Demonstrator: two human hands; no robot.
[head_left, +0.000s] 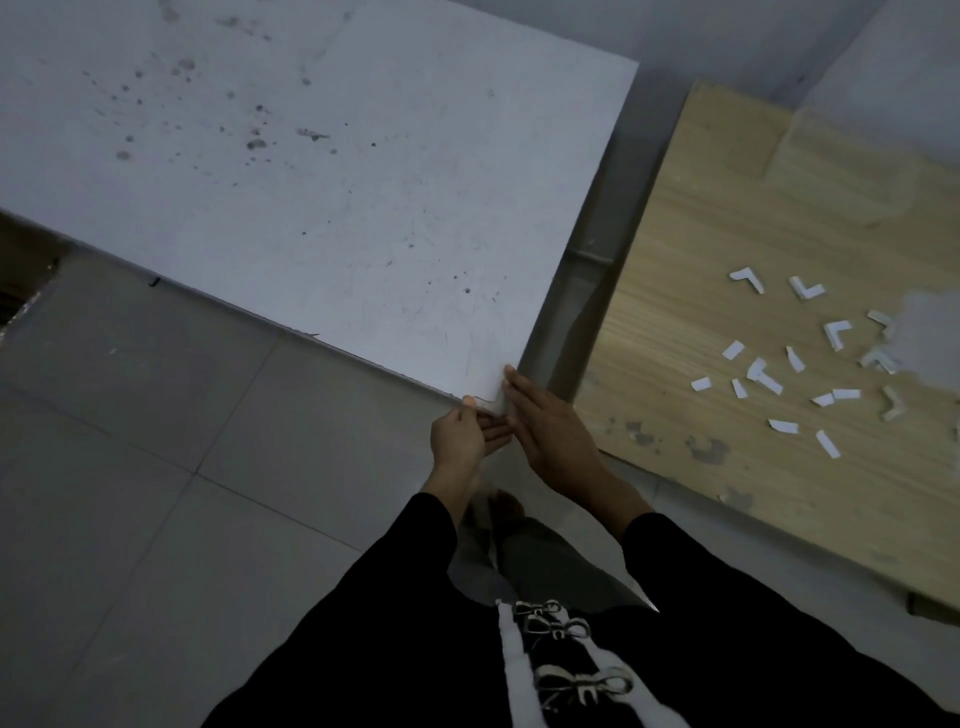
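A large white board, stained with dark specks, lies raised above the tiled floor, its near right corner pointing at me. My left hand pinches that corner from below, thumb on the top edge. My right hand lies flat with straight fingers against the corner's right side, fingertips on the board's edge. Whether a small piece sits between the hands at the corner is hidden.
A wooden panel lies to the right with several small white L-shaped and straight pieces scattered on it. Grey floor tiles spread to the left. My bare foot stands just below the hands.
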